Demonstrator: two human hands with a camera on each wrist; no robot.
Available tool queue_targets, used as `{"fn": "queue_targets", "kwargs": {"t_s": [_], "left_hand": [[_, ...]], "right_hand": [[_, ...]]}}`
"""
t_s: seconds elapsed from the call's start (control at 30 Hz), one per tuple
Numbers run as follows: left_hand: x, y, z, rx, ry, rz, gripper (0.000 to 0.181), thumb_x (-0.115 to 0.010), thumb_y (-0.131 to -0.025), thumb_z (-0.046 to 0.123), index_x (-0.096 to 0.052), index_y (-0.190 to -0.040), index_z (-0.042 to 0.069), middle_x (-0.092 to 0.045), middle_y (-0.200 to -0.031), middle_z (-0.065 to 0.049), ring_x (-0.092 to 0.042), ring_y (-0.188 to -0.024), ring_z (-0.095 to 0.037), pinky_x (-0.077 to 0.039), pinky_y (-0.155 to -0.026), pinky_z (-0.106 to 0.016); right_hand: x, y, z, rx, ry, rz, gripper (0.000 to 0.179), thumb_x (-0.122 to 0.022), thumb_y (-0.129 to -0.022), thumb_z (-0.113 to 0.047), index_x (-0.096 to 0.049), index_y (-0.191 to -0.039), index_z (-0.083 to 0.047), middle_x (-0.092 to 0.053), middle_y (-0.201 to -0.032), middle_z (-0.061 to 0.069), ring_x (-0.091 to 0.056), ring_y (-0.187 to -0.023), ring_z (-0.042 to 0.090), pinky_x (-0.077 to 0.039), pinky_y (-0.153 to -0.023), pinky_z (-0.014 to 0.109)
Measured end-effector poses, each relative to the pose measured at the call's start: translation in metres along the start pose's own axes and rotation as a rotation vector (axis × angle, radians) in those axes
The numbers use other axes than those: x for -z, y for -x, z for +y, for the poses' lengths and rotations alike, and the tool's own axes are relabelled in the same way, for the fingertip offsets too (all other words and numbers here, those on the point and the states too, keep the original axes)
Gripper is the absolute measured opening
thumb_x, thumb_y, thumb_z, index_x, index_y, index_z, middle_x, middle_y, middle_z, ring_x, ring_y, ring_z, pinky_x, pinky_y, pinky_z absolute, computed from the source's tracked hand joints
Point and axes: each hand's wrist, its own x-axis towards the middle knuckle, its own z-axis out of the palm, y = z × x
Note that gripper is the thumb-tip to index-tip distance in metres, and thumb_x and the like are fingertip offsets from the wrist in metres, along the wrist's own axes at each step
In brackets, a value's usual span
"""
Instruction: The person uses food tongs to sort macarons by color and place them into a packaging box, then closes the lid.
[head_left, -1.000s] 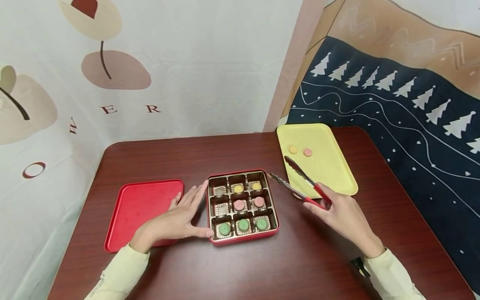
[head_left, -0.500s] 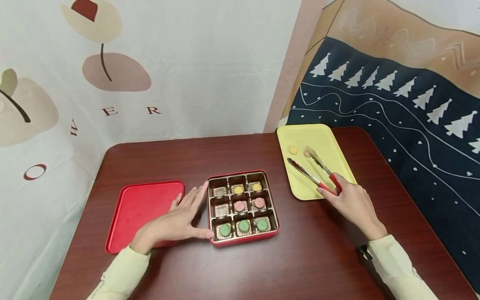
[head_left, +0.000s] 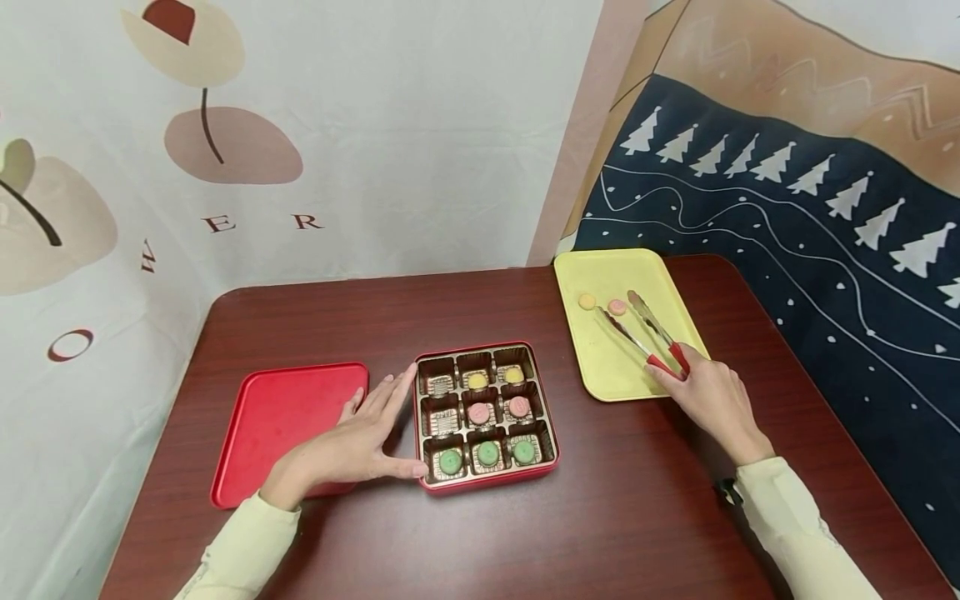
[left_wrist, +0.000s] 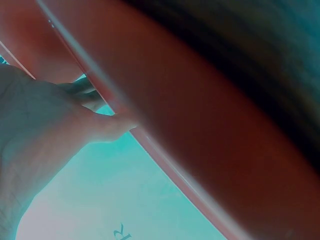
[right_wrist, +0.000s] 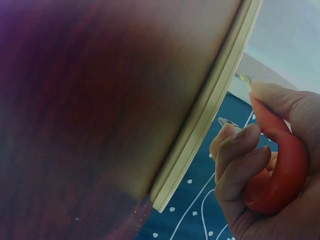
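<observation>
My left hand (head_left: 352, 450) lies against the left side of a red box (head_left: 491, 482), fingers straight and thumb at its near corner. In the left wrist view the thumb (left_wrist: 117, 124) touches the box's red wall. Gold-lined compartments hold small round macaron-like sweets: yellow (head_left: 513, 375), pink (head_left: 478, 412) and green (head_left: 488, 452). Two compartments at the left show bare lining. My right hand (head_left: 708, 400) grips metal tongs (head_left: 652, 323) by their red handles (right_wrist: 292, 170). Over the yellow tray (head_left: 600, 358), the spread tong tips stand either side of a pink sweet (head_left: 617, 307).
Beside that pink sweet lies a yellow sweet (head_left: 587, 301), near the left tong tip. A red tray or lid (head_left: 292, 417) is partly under the left hand and forearm. All stand on a brown wooden table (head_left: 480, 550), with printed cloths (head_left: 420, 150) hanging behind.
My right hand has carried the tongs rightward and away from me over the yellow tray. Their tips, first left of and then over the pink sweet, now straddle it. The left hand stays put.
</observation>
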Motion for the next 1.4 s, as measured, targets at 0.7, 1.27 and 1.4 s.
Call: {"fn": "queue_targets", "kwargs": {"t_s": [0.7, 1.27, 1.4], "left_hand": [[0.0, 0.002, 0.0, 0.0, 0.004, 0.014, 0.139, -0.079, -0.085, 0.077, 0.012, -0.176, 0.025, -0.015, -0.178, -0.026, -0.01, -0.164, -0.048, 0.0, -0.124, -0.075], [0.002, 0.0, 0.001, -0.007, 0.0, 0.008, 0.139, -0.079, -0.085, 0.077, 0.012, -0.176, 0.025, -0.015, -0.178, -0.026, -0.01, -0.164, -0.048, 0.0, -0.124, -0.076], [0.001, 0.001, 0.001, -0.006, 0.006, 0.003, 0.138, -0.078, -0.085, 0.078, 0.012, -0.176, 0.024, -0.014, -0.178, -0.026, -0.009, -0.164, -0.048, 0.0, -0.124, -0.076]], "right_hand": [[0.006, -0.016, -0.005, -0.069, 0.011, -0.156, 0.063, -0.078, -0.102, -0.041, -0.064, -0.133, 0.012, -0.057, -0.07, 0.009, -0.055, -0.065, 0.029, -0.04, -0.055, 0.04], [0.001, -0.016, -0.007, -0.027, 0.022, -0.049, 0.05, -0.081, -0.1, -0.03, -0.072, -0.132, 0.008, -0.074, -0.103, 0.032, -0.067, -0.074, 0.043, -0.053, -0.06, 0.059], [0.0, -0.015, -0.007, -0.014, 0.014, -0.039, 0.044, -0.081, -0.1, -0.027, -0.075, -0.13, 0.004, -0.074, -0.097, 0.028, -0.065, -0.07, 0.04, -0.05, -0.056, 0.054]]}}
